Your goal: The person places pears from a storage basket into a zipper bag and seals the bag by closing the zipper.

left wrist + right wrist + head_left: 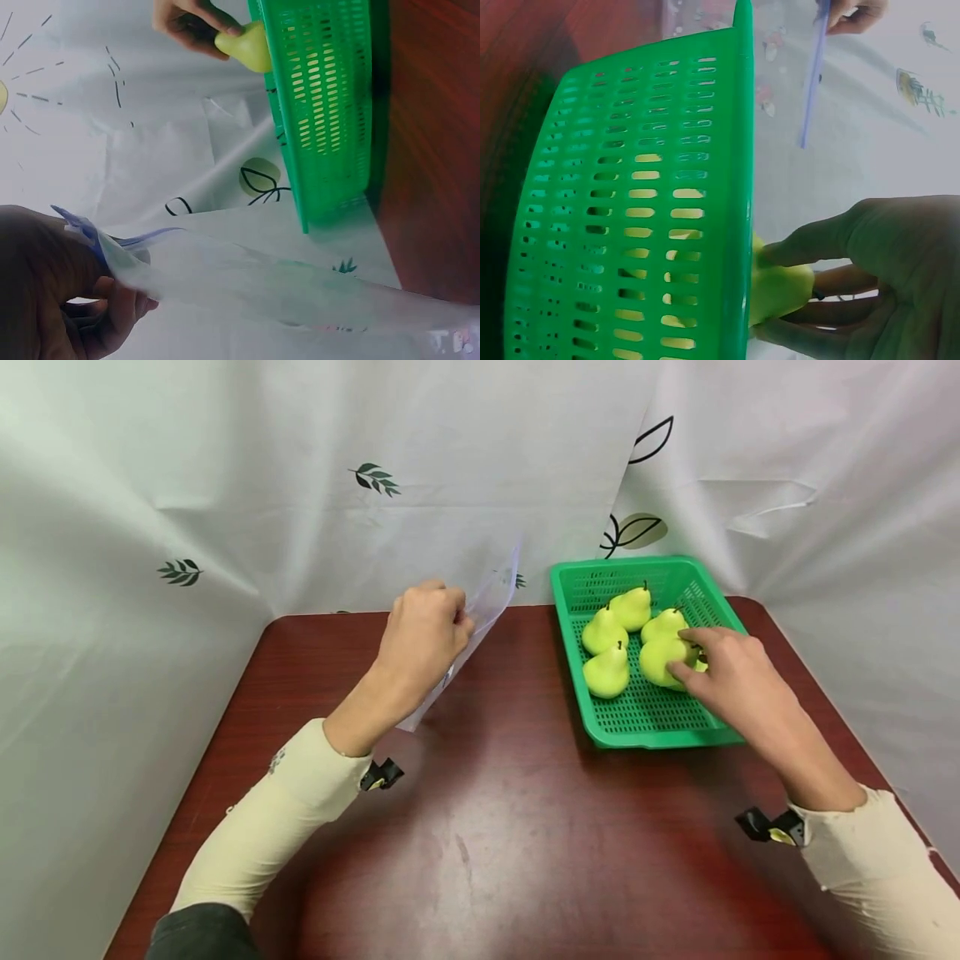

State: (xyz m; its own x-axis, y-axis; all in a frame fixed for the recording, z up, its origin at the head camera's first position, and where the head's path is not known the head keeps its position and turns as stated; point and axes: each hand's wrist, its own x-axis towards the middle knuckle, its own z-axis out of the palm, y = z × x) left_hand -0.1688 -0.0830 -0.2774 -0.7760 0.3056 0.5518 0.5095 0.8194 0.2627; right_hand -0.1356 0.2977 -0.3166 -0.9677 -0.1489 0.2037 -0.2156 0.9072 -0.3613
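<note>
My left hand (423,639) pinches a clear plastic zip bag (491,602) by its top edge. The bag hangs over the table, and its purple zip strip shows in the left wrist view. At the green basket (660,742), my right hand (738,681) grips a yellow-green pear (663,660) by its narrow end. In the left wrist view this pear (251,49) shows above the basket's rim, its fat end overlapping the rim. Several other pears (606,670) sit inside the basket; one is partly hidden behind the gripped pear and my fingers.
The dark red wooden table (465,843) lies beneath both hands. A pale curtain (465,460) with leaf prints hangs behind and along the sides. The basket stands at the table's back right, its perforated wall (630,187) rising between the table and my right hand.
</note>
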